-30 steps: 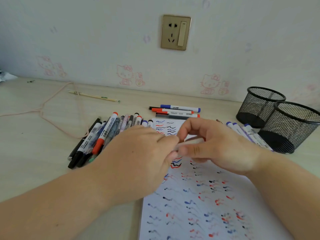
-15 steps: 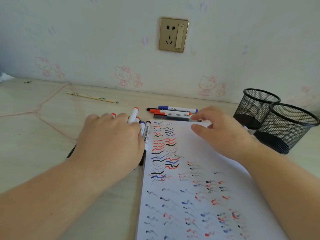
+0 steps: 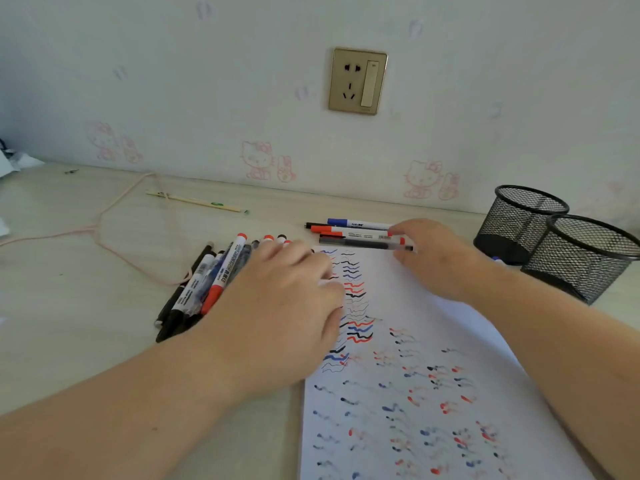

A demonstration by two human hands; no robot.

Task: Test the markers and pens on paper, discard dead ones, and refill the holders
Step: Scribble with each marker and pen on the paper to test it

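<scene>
Left hand [image 3: 277, 306] shifted, hiding pens [image 3: 207, 282].

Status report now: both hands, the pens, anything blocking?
Left hand flat on pen pile. Right hand touching pens above paper. Holders unblocked.

Desk [image 3: 86, 306]: we see pale wood-grain laminate, smooth and matt.
Paper [image 3: 415, 393]: a white matt sheet, inked with squiggles.
Markers [image 3: 221, 275]: glossy plastic barrels, as we see them.
Pen holders [image 3: 581, 258]: we see black wire mesh, metal-looking.
Socket plate [image 3: 357, 81]: brushed gold finish, slight sheen.
Cord [image 3: 104, 220]: pink, soft-looking.
</scene>
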